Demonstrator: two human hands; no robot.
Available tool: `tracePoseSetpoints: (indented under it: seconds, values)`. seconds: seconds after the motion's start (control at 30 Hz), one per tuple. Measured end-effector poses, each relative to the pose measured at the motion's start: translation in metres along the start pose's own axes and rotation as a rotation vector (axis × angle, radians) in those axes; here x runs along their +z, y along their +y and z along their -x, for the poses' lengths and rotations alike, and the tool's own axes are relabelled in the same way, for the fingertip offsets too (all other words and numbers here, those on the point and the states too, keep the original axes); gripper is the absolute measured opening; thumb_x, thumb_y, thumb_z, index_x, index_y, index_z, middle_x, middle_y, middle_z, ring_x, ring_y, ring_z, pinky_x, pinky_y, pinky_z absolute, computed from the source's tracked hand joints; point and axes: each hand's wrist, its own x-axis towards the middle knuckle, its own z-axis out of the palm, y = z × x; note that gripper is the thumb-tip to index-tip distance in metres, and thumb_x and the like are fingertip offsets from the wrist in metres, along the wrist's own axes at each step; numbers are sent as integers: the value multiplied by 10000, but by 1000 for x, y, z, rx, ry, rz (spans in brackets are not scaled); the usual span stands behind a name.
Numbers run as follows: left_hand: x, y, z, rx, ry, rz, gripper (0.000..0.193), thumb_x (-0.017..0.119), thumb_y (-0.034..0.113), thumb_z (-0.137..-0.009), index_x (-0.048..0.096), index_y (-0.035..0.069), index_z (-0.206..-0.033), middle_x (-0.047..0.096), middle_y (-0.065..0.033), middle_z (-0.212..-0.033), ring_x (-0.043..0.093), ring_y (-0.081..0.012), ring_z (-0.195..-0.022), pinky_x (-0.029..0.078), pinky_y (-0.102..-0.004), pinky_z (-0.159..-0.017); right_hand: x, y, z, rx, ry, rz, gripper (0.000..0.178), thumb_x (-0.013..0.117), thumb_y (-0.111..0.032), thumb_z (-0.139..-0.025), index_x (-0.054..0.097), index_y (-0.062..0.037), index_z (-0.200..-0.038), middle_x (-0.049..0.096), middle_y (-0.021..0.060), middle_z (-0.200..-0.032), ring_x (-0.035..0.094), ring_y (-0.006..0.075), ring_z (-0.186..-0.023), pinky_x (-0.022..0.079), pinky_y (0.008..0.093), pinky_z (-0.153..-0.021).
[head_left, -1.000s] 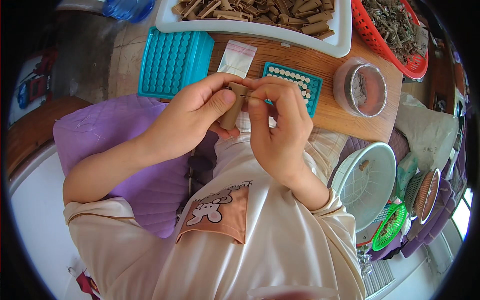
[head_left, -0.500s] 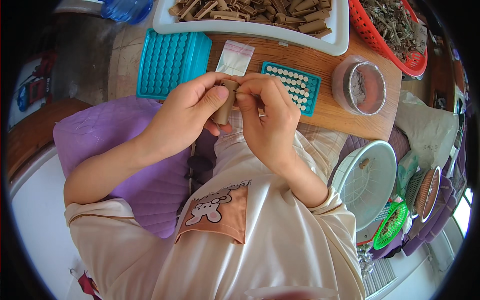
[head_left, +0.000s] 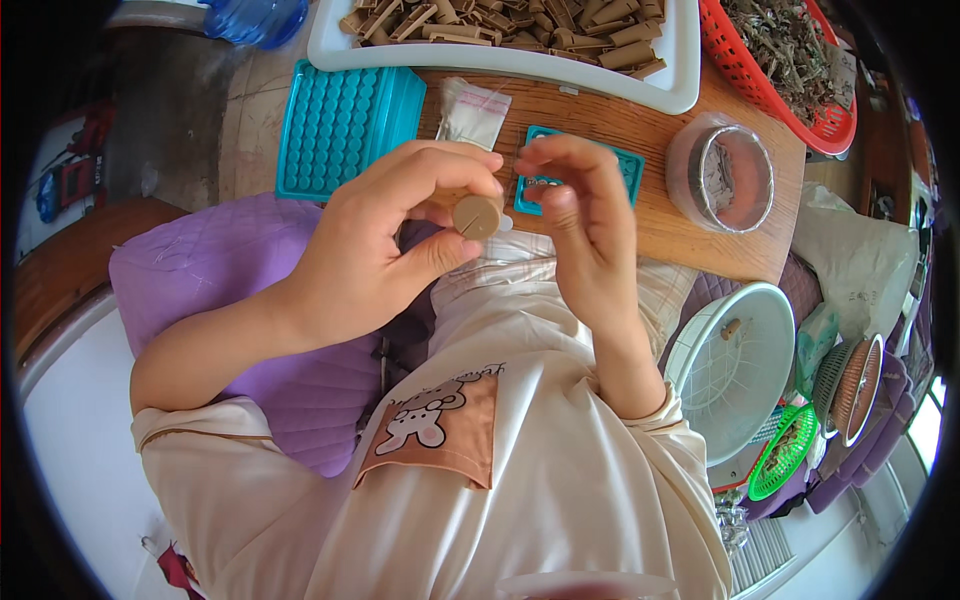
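My left hand (head_left: 385, 225) pinches a brown cylinder (head_left: 478, 217) between thumb and fingers. Its round end, marked by a thin slot, is tilted up into view. A small pale round bit shows beside that end. To the right, my right hand (head_left: 590, 215) is raised apart from the cylinder, its thumb and forefinger separated. Something small and shiny shows near those fingertips, but I cannot make out what it is. Behind this hand lies a teal tray (head_left: 630, 170), its white round pieces mostly hidden.
On the wooden table (head_left: 700, 240) are a teal rack with round caps (head_left: 335, 130), a clear plastic bag (head_left: 472, 112) and a clear round tub (head_left: 720, 175). A white bin (head_left: 685, 85) of brown pieces and a red basket (head_left: 735, 70) stand beyond. A pale basin (head_left: 735, 380) sits at right.
My right hand has let go of the cylinder and moved away to the right, over the teal tray. My left hand has tipped the cylinder so its end shows.
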Motion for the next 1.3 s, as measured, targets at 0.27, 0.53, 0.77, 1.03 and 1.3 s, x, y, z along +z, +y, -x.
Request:
tracePoseSetpoints:
  seconds: [0.27,0.53,0.77,1.03,1.3]
  values:
    - [-5,-5,0,110,-85,138,288,565,21,-773,517,75,-1052,424,-45,-1119,456,-112,-938,413,-229,-731,-6,-5,-7,-269,-289,318,297,609,-122,-724,530,-15,-989,537,107,-839,502,272,-766,424,329,-643]
    - [-9,0,-1,-31,-111,67,418,597,264,-796,467,35,-1120,425,-76,-1097,444,-136,-972,374,-274,-808,-8,-7,-1,-320,-120,513,224,647,-65,-672,566,-5,-872,534,80,-670,488,227,-586,381,299,-545]
    - [-8,9,-1,187,52,-443,263,624,196,-760,586,53,-978,545,-42,-748,484,-103,-590,404,-220,-527,-4,-3,1,-315,-165,464,255,651,-93,-669,551,-24,-894,513,82,-665,487,247,-596,407,331,-533]
    - [5,-5,-4,12,112,-157,289,568,258,-816,552,45,-1010,552,-20,-716,517,-95,-606,421,-206,-552,-34,-31,9,-72,-184,583,216,654,-80,-660,580,-35,-858,545,101,-716,534,273,-661,427,348,-569]
    - [-20,8,-6,-477,-310,-101,215,499,220,-868,496,49,-998,530,15,-661,517,-54,-579,405,-176,-531,-205,-106,112,932,173,1392,245,561,-88,-732,593,-35,-969,569,121,-655,561,229,-603,429,325,-581]
